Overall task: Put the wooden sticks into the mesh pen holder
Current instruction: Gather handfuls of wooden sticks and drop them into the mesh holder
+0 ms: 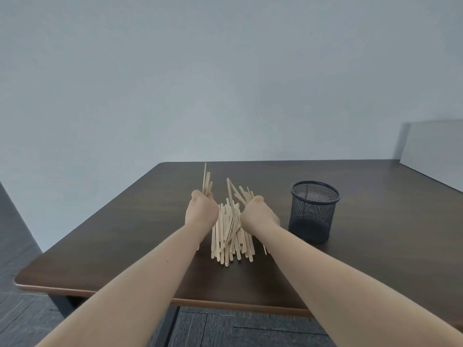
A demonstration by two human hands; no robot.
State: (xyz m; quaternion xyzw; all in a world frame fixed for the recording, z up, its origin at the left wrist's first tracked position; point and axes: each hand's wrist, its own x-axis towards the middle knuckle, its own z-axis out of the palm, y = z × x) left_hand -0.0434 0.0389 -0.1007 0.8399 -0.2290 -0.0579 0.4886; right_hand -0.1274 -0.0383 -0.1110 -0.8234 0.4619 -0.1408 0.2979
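Note:
A pile of pale wooden sticks (229,234) lies on the dark table (125,234) between my two hands. My left hand (201,212) is closed around a small bundle of sticks (206,182) that point upward and away. My right hand (259,216) grips another bundle of sticks (238,191) that fan up and to the left. The black mesh pen holder (313,211) stands upright just to the right of my right hand, and no sticks show above its rim.
A white board (436,151) leans at the table's far right corner. The table's near edge (225,303) runs under my forearms, with dark floor below. A plain wall stands behind the table.

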